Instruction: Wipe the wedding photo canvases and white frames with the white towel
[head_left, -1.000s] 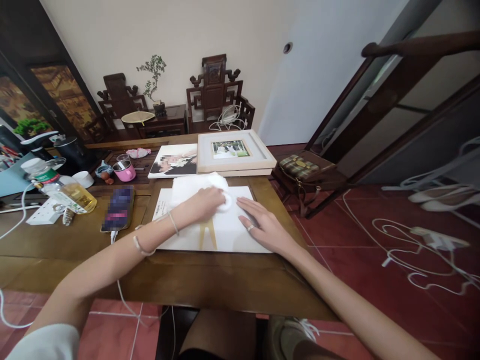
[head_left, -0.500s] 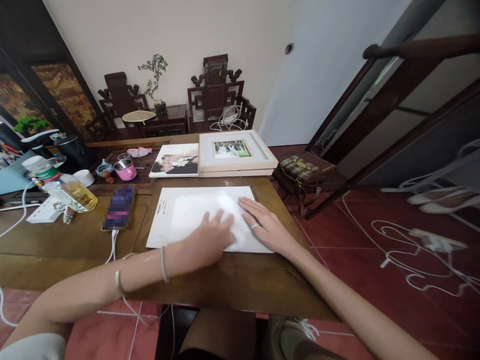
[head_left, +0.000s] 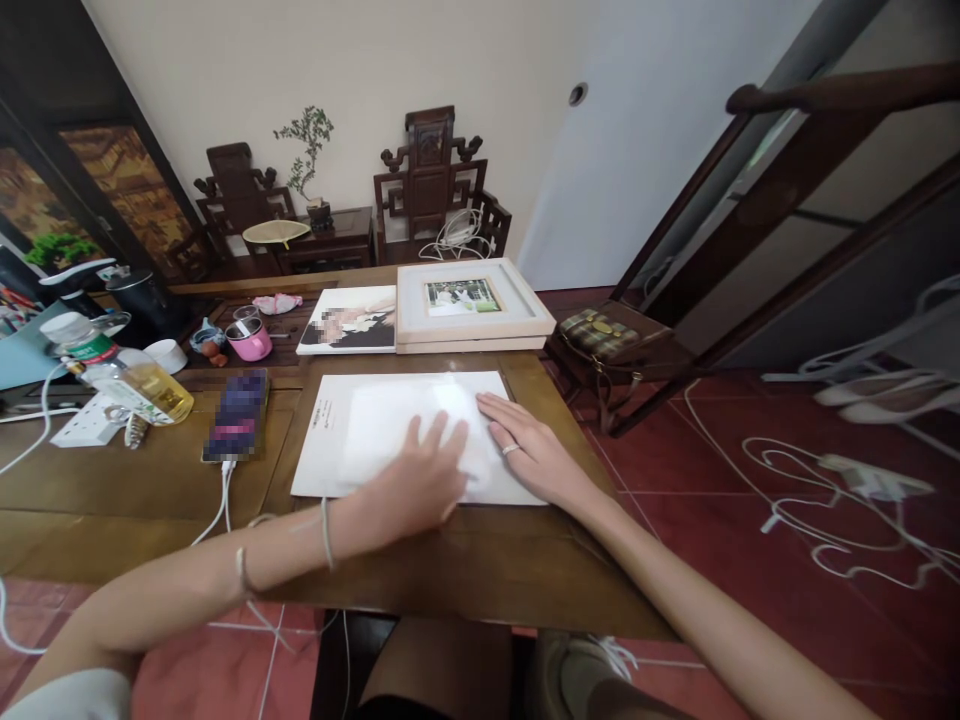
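The left fingers (head_left: 434, 432) (blurred) partly hide the white board (head_left: 320, 452).

Under your left hand (head_left: 421, 475) lies a white sheet (head_left: 375, 420) that looks like soft cloth or tissue, too blurred to tell which; the board (head_left: 316, 458) beneath it is smooth and nearly matt. Your table (head_left: 450, 580) is brown wood with a glossy sheen. You also see a pale, smooth wood frame (head_left: 480, 336), a clear plastic bottle (head_left: 159, 395), a shiny pink cup (head_left: 259, 346), and a bag (head_left: 600, 334) of plaid cloth with brown, leather-like trim.
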